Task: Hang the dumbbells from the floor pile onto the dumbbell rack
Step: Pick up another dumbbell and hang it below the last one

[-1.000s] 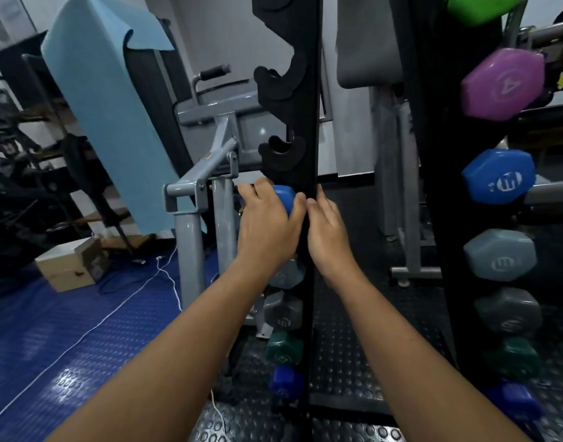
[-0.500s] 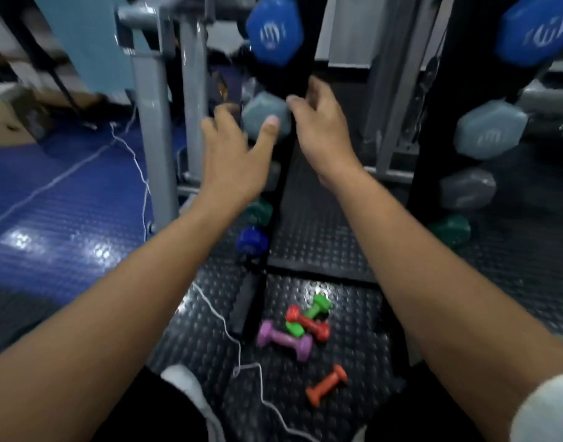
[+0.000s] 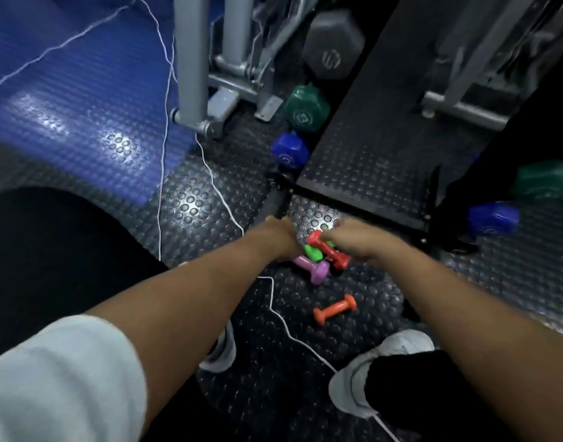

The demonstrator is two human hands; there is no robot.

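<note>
The floor pile lies on the studded black mat: a red dumbbell (image 3: 329,250) across a green one (image 3: 312,253), a purple one (image 3: 314,270) beside them, and an orange one (image 3: 334,309) apart, nearer my feet. My left hand (image 3: 278,239) is down at the pile's left edge, its fingers hidden behind the wrist. My right hand (image 3: 358,240) touches the red dumbbell from the right, too blurred to show a grip. The rack's bottom pegs carry grey (image 3: 332,55), green (image 3: 305,108) and blue (image 3: 288,151) dumbbells.
The rack's right side shows another green (image 3: 545,181) and blue (image 3: 492,218) dumbbell. A grey machine frame (image 3: 190,74) stands on the blue mat at left. A white cord (image 3: 273,301) runs across the floor past my shoes (image 3: 379,368).
My view has dropped from the rack to the floor. Both hands have left the hung blue dumbbell and come down to the small coloured dumbbells.
</note>
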